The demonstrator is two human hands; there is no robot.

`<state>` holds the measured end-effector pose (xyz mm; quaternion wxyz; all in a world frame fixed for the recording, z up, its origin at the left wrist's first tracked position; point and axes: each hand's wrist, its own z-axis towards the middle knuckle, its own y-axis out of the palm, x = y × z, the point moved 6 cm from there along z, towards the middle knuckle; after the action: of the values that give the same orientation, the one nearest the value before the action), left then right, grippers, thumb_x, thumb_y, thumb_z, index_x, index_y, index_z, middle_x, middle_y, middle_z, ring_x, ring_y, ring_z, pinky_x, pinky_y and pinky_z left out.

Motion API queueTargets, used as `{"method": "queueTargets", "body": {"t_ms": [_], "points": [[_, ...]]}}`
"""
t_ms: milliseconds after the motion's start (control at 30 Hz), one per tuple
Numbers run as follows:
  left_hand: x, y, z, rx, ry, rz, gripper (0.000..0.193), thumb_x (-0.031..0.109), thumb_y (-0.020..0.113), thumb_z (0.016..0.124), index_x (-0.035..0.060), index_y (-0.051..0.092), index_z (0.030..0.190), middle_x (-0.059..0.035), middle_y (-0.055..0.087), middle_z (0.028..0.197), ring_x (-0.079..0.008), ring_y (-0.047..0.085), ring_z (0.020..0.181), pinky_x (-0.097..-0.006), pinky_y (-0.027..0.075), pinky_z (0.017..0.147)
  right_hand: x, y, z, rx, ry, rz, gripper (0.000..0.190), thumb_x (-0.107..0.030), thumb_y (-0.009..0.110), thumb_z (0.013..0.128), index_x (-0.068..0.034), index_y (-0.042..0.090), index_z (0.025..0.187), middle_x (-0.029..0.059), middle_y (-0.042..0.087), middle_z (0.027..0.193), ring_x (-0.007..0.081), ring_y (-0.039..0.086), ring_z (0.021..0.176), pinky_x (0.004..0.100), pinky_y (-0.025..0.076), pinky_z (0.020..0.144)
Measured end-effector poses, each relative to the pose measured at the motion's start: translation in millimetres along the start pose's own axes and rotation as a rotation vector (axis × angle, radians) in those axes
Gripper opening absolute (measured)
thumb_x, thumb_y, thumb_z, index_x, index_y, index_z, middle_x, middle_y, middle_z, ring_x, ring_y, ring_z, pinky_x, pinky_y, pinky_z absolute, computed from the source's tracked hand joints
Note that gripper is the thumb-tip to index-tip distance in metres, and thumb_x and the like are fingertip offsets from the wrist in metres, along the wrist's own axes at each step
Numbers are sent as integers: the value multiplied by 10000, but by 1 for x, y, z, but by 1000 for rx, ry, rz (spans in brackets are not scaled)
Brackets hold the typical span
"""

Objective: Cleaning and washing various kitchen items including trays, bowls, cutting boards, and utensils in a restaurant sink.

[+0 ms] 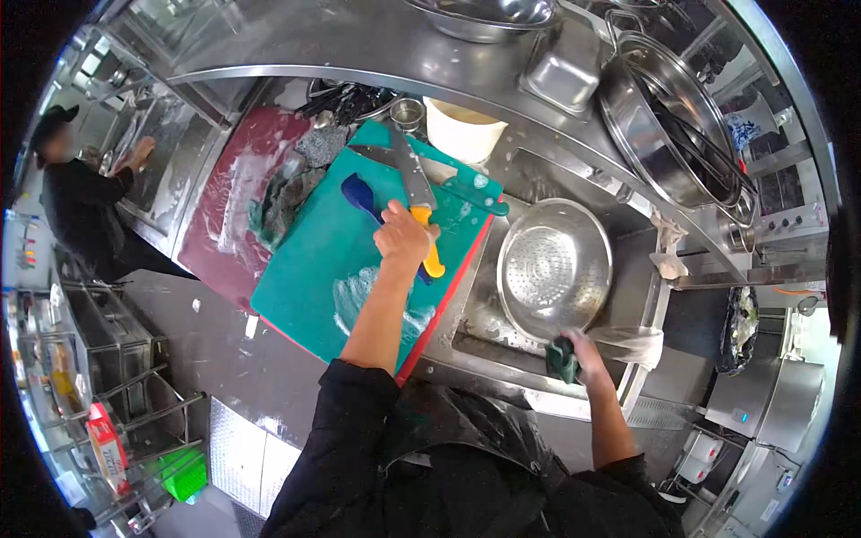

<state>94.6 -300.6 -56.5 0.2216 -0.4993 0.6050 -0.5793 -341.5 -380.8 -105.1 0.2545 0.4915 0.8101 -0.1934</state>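
My left hand (pixel 403 235) is closed around the yellow handle of a wide-bladed knife (pixel 412 171) over the green cutting board (pixel 303 289). A second knife with a green handle (pixel 477 196) lies crossed beneath its blade. A blue spatula or brush (pixel 358 193) rests on the board, its handle passing under my left hand. Soap suds streak the board near my forearm. My right hand (pixel 586 360), slightly blurred, grips a dark green scrubbing cloth or pad (pixel 562 360) at the sink's front edge. Just beyond it, a perforated metal colander (pixel 555 269) sits in the sink (pixel 488 323).
A soapy maroon board (pixel 222 195) lies left, with grey scrubbing cloths (pixel 289 195) on it. A white tub (pixel 464 131) stands behind the green board. A steel shelf (pixel 377 47) overhead carries a large pot (pixel 666 121) and pans. Another person (pixel 87 195) works at far left.
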Motion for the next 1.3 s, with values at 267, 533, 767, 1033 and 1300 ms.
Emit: {"method": "queueTargets", "body": {"t_ms": [267, 533, 767, 1033, 1300], "points": [[-70, -8, -1, -180, 195, -255, 425, 351, 664, 734, 6, 618, 980, -191, 670, 862, -341, 658, 821, -403, 529, 705, -123, 193, -29, 138, -621, -179, 351, -287, 682, 843, -26, 517, 1011, 31, 598, 873, 127, 555, 814, 281, 442, 754], [-199, -31, -136, -651, -144, -1108, 367, 377, 442, 978, 27, 520, 1057, -50, 542, 691, -131, 528, 513, -295, 441, 475, -96, 308, -34, -40, -1443, -1065, 437, -209, 724, 709, -106, 583, 1109, 207, 568, 1122, 389, 469, 1156, 475, 415, 934], [-278, -23, -202, -622, -484, -888, 481, 486, 413, 969, 32, 542, 875, -35, 491, 605, -123, 474, 451, -282, 391, 410, -109, 381, -73, -292, -1329, -714, 376, -150, 716, 688, -14, 567, 1005, 166, 574, 915, 355, 555, 869, 423, 439, 782], [-278, -9, -203, -744, -482, -1058, 497, 491, 416, 967, 37, 509, 786, -22, 460, 569, -125, 459, 452, -285, 381, 413, 16, 463, -102, -702, -1698, -1184, 255, -313, 614, 797, -92, 600, 924, 128, 586, 964, 299, 531, 970, 453, 432, 791], [-282, -9, -204, -752, -521, -1091, 516, 527, 454, 945, 48, 494, 757, -8, 421, 559, -108, 400, 434, -277, 330, 395, -60, 488, -44, -305, -1681, -1397, 329, -331, 608, 802, -57, 618, 984, 173, 615, 963, 313, 547, 934, 447, 426, 795]]}}
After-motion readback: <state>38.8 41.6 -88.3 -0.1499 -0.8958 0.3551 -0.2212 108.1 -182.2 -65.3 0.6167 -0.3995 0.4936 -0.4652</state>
